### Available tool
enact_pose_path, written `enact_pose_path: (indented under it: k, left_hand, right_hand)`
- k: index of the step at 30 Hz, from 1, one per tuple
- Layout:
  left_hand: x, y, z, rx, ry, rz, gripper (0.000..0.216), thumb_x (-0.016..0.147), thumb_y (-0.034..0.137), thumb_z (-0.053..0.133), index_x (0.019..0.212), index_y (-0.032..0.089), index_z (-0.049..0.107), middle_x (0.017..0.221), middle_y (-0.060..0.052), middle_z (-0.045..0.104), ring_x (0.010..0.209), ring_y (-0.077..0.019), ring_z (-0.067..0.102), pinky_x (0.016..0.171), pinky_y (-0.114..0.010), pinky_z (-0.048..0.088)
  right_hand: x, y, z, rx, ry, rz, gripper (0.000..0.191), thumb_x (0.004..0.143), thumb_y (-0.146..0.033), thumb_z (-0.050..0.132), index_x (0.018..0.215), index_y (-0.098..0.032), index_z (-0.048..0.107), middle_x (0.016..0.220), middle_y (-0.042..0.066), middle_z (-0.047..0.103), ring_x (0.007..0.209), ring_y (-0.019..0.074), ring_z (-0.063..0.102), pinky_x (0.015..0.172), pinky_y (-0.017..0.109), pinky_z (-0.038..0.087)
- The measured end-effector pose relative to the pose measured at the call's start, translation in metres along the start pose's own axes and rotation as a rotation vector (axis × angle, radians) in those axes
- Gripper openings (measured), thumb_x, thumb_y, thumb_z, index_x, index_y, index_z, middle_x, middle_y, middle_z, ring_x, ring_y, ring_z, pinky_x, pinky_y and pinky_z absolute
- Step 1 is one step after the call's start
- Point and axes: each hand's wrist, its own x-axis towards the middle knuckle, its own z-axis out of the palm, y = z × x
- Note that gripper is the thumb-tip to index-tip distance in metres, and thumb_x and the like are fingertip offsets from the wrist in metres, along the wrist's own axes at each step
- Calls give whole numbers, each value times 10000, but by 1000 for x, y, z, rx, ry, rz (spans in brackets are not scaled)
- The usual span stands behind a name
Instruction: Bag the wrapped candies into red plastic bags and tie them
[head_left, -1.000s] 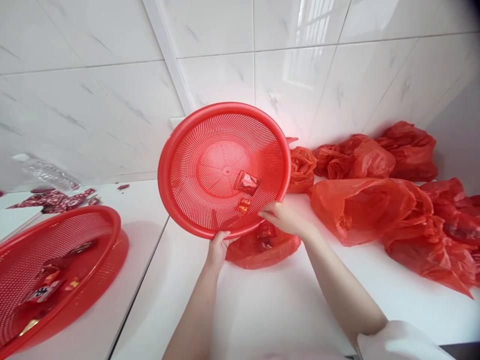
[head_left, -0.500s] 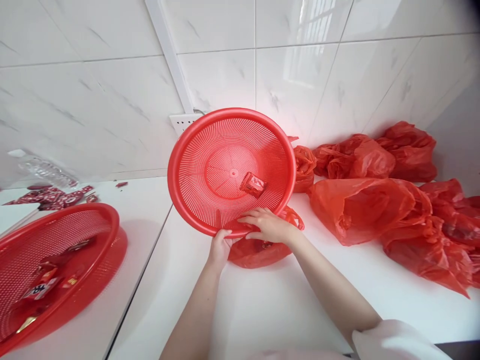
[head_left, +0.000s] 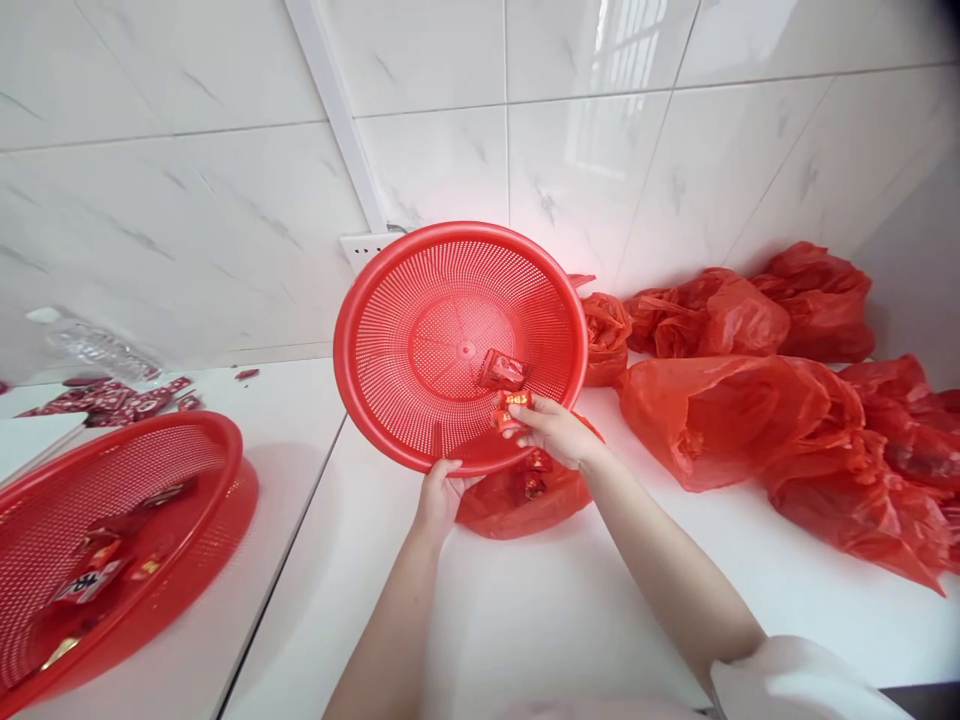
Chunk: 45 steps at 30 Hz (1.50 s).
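A red perforated plastic basket [head_left: 375, 420] is tilted up toward me, its lower rim gripped by my left hand [head_left: 441, 492], thumb over the edge. Inside it lies a red wrapped snack packet [head_left: 501, 370]. Just above the basket's lower right part, my right hand [head_left: 551, 428] pinches small red wrapped candies [head_left: 513, 410] with gold lettering. Below the basket rim, an open red plastic bag [head_left: 502, 515] rests on the white counter, with several small red wrapped pieces [head_left: 534, 482] showing in it.
On the left stands another red basket [head_left: 225, 450] holding several packets. Behind it are a clear plastic bottle [head_left: 105, 345] and patterned red packets [head_left: 135, 400]. Several red plastic bags [head_left: 750, 410] lie at right. A white power socket [head_left: 364, 248] is on the tiled wall.
My right hand has lifted from the basket's lower inside, now with small red candies between its fingers. My left hand keeps its hold on the rim.
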Motion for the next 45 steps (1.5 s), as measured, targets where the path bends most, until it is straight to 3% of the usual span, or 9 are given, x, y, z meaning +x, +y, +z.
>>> enact_pose_path:
  k: [3,8,13,17,22,34,40,43,45]
  left_hand:
    - [0,0,-1,0,14,14,176,640,224,621,772,141,703,828,-77,735,942,-281,671,832,-423,544]
    - [-1,2,-1,3,19,30,155,641,226,626,743,132,697,866,-91,734,976,-299,663,848,-442,536]
    - [0,4,0,-17,16,41,194,641,226,632,785,117,704,936,-106,734,1020,-311,648,859,-440,536]
    - [1,7,-1,-34,26,58,216,639,211,626,819,117,700,967,-109,730,1062,-317,632,879,-439,526]
    - [2,9,-3,-24,57,105,235,623,200,640,843,130,685,938,-92,731,1067,-319,627,888,-453,518]
    - [-2,8,4,1,98,118,267,572,189,652,828,137,707,935,-79,736,981,-317,655,864,-457,529]
    - [-9,3,10,57,19,54,276,582,210,650,831,116,720,906,-95,740,942,-313,672,821,-428,546]
    - [-11,1,13,76,24,59,302,573,196,661,862,133,720,890,-75,740,940,-306,674,809,-418,548]
    - [-12,0,13,90,31,63,284,569,190,673,845,141,716,849,-63,738,935,-304,676,807,-420,546]
  right_hand:
    - [0,-3,-1,99,34,11,397,800,-517,639,955,-152,651,831,55,669,620,92,556,538,194,409]
    - [0,-4,-5,-109,129,-45,422,784,-561,638,834,-142,649,635,-23,549,516,67,429,497,198,345]
    - [-10,-18,-9,-321,13,-49,420,791,-543,632,898,-141,689,647,-18,565,538,79,450,519,211,354]
    - [-19,-30,-13,-576,-153,-36,342,798,-479,633,898,-163,719,691,-3,609,608,112,512,569,233,388]
    - [-21,-27,-16,-1015,-67,19,396,674,-374,754,1037,-232,682,650,-42,573,592,123,513,550,233,367]
    - [-20,-22,-17,-1127,18,-166,170,848,-189,546,878,-214,712,827,26,719,736,167,631,686,271,432]
    - [-18,-23,-15,-1137,-52,-170,217,846,-282,598,686,-179,703,657,15,679,587,138,578,596,253,382]
    - [-17,-21,-14,-1198,53,-184,393,923,-400,487,662,-170,671,598,34,633,556,147,557,592,269,381]
    - [-14,-18,-14,-1237,137,-261,369,964,-358,398,822,-179,688,745,65,677,688,183,615,669,289,427]
